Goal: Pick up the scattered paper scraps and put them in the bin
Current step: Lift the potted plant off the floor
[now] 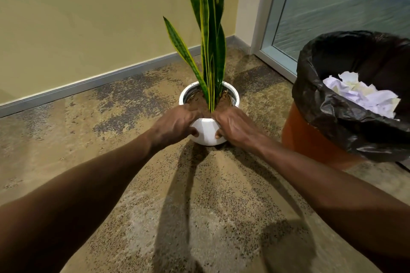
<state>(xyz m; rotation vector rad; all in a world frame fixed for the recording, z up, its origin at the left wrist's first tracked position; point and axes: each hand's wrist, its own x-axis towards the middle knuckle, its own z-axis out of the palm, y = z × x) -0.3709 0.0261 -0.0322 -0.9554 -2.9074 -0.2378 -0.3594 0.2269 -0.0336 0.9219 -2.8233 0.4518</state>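
Standing to the right, the bin (315, 137) already holds the paper scraps (363, 95); no scrap shows on the floor (111, 173). Both hands clasp the white pot (207, 132): left hand (177, 125) and right hand (235, 127), fingers curled over its near rim, right nearer the bin.

Two long arms show, and both are bare. No sleeve covers either arm from the wrist up to the bottom edge of the view. The left hand (177, 124) wears no glove, no ring and no watch. The right hand (235, 126) is just as plain, with nothing on the wrist. Veins and thin lines stand up a little on the backs of both hands. One short, rounded fingernail shows on the thumb of each hand.
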